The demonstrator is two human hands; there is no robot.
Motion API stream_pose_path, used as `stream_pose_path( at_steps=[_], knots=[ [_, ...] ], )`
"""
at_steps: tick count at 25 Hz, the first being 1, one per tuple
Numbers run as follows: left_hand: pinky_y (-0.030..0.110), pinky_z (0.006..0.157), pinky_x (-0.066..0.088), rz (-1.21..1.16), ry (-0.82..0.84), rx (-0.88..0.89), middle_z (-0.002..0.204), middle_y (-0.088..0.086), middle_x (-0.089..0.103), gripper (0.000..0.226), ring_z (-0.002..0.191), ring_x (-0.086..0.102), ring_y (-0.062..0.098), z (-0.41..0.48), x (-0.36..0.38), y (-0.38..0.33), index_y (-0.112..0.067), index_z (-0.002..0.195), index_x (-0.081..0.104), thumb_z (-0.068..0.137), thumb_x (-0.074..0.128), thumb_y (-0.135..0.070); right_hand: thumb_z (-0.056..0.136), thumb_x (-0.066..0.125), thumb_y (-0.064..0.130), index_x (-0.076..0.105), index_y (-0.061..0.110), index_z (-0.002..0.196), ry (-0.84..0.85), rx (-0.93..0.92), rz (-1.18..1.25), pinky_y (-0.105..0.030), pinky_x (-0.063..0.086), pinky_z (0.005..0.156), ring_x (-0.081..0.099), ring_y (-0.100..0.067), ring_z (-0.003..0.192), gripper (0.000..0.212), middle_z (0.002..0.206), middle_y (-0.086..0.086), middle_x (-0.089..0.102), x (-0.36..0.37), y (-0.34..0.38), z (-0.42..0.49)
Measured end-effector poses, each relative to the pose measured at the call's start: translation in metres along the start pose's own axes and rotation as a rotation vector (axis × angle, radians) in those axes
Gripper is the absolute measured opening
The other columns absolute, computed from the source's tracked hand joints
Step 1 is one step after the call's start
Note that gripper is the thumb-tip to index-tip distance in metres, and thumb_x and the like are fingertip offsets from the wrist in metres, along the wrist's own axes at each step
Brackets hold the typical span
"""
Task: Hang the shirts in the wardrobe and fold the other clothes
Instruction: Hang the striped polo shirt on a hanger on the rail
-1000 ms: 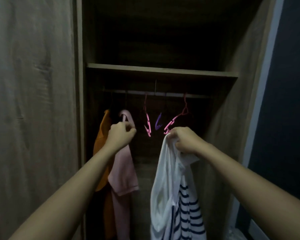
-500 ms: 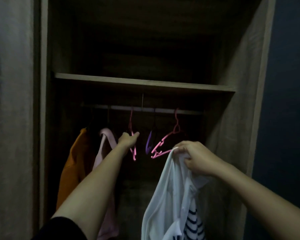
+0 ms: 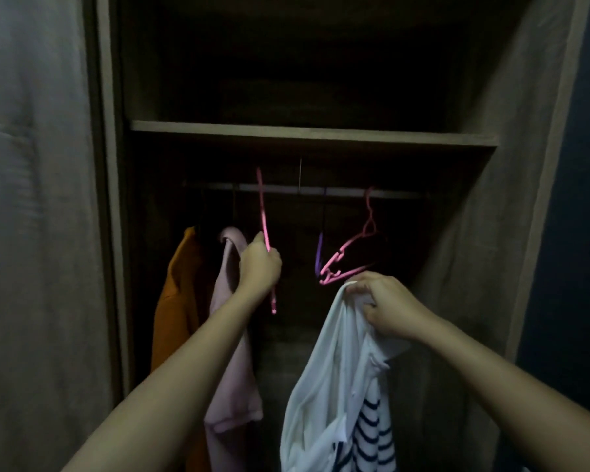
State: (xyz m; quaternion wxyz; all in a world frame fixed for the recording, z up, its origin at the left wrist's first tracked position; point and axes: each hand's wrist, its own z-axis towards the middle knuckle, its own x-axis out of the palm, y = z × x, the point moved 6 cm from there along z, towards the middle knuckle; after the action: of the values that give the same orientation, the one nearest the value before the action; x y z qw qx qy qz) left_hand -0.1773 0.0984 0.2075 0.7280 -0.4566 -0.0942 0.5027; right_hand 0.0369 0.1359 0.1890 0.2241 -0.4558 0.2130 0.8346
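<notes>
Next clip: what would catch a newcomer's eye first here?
The left hand grips a bright pink plastic hanger in the middle of the dark wooden wardrobe. Beside it, the right hand holds up a white shirt with navy stripes. An orange garment and a pale pink garment hang at left.

White, navy-striped shirt (image 3: pixel 321 369) hangs bunched near upright pink hanger (image 3: pixel 263 216)

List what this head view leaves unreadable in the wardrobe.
Hook of the pink hanger in the left hand: motion-blurred, so on or off the rail is unclear.
Hangers under the orange shirt and pink shirt: lost in darkness.
White shirt and striped cloth in the right hand: cut off by the bottom edge; one garment or two, unclear.
Space above the shelf: too dark.
</notes>
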Motion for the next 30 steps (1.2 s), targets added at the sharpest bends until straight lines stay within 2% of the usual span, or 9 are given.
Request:
stream_pose_path(
  at_steps=[3,7,9,13,17,19,24,28,30],
  knots=[
    [0.042,0.088,0.05,0.183,0.007,0.031,0.116,0.018,0.059,0.042,0.107,0.058,0.035,-0.049,-0.039,0.006,-0.002,0.133,0.043,0.091,0.042,-0.004,0.083,0.051,0.0,0.061,0.011,0.122,0.018,0.048,0.01,-0.026,0.037,0.103,0.049,-0.018,0.122,0.042,0.133,-0.001,0.052,0.019,0.011,-0.005],
    [0.034,0.065,0.045,0.379,0.014,0.154,0.089,0.007,0.056,0.019,0.079,0.061,0.026,-0.105,-0.101,0.008,-0.005,0.101,0.055,0.092,0.041,-0.013,0.083,0.053,0.0,0.056,0.007,0.124,0.079,0.174,0.064,-0.028,0.038,0.102,0.047,-0.022,0.123,0.041,0.137,-0.005,0.045,0.048,0.026,-0.018],
    [0.034,0.063,0.042,0.447,0.051,0.168,0.082,0.009,0.059,0.014,0.077,0.061,0.03,-0.131,-0.137,0.008,-0.007,0.091,0.056,0.091,0.044,-0.013,0.081,0.056,-0.002,0.054,0.006,0.125,0.155,0.203,0.06,-0.03,0.04,0.102,0.046,-0.023,0.124,0.046,0.139,-0.006,0.04,0.061,0.033,-0.027],
    [0.038,0.071,0.052,0.493,0.135,0.218,0.082,0.013,0.07,0.023,0.075,0.066,0.028,-0.175,-0.202,0.005,-0.007,0.106,0.066,0.093,0.053,-0.02,0.081,0.052,-0.004,0.051,0.012,0.128,0.186,0.253,0.041,-0.035,0.044,0.099,0.045,-0.024,0.123,0.049,0.142,0.001,0.035,0.065,0.035,-0.041],
    [0.012,0.057,0.045,0.422,0.253,0.309,0.06,-0.011,0.056,0.02,0.05,0.057,-0.008,-0.208,-0.241,0.006,-0.011,0.106,0.067,0.091,0.058,-0.02,0.084,0.05,0.002,0.047,0.02,0.132,0.219,0.206,-0.054,-0.04,0.043,0.099,0.042,-0.027,0.123,0.052,0.146,0.005,0.031,0.057,0.05,-0.047],
    [0.004,0.055,0.041,0.4,0.306,0.389,0.06,-0.019,0.051,0.019,0.051,0.05,-0.022,-0.219,-0.248,0.004,-0.01,0.106,0.068,0.09,0.059,-0.017,0.082,0.052,0.001,0.043,0.021,0.135,0.226,0.176,-0.107,-0.039,0.043,0.098,0.042,-0.027,0.122,0.057,0.148,0.006,0.029,0.053,0.061,-0.047],
    [0.002,0.052,0.038,0.435,0.307,0.518,0.077,-0.006,0.067,0.018,0.051,0.055,-0.009,-0.236,-0.247,0.004,-0.016,0.104,0.069,0.088,0.062,-0.016,0.082,0.049,0.0,0.041,0.021,0.137,0.189,0.143,-0.156,-0.039,0.044,0.097,0.041,-0.026,0.121,0.06,0.15,0.007,0.028,0.033,0.075,-0.05],
    [0.005,0.046,0.042,0.362,0.252,0.595,0.068,-0.012,0.066,0.023,0.056,0.051,-0.02,-0.239,-0.258,-0.006,-0.024,0.1,0.066,0.088,0.05,-0.036,0.083,0.05,0.004,0.042,0.025,0.136,0.224,0.202,-0.182,-0.04,0.042,0.099,0.04,-0.027,0.121,0.057,0.151,0.008,0.027,0.015,0.055,-0.06],
    [0.007,0.056,0.046,0.35,0.279,0.674,0.067,-0.011,0.066,0.031,0.063,0.056,-0.016,-0.238,-0.247,-0.011,-0.022,0.095,0.068,0.085,0.044,-0.038,0.08,0.062,0.008,0.04,0.025,0.138,0.281,0.142,-0.174,-0.039,0.041,0.1,0.039,-0.026,0.123,0.064,0.151,0.008,0.026,0.011,0.065,-0.06]
  ],
)
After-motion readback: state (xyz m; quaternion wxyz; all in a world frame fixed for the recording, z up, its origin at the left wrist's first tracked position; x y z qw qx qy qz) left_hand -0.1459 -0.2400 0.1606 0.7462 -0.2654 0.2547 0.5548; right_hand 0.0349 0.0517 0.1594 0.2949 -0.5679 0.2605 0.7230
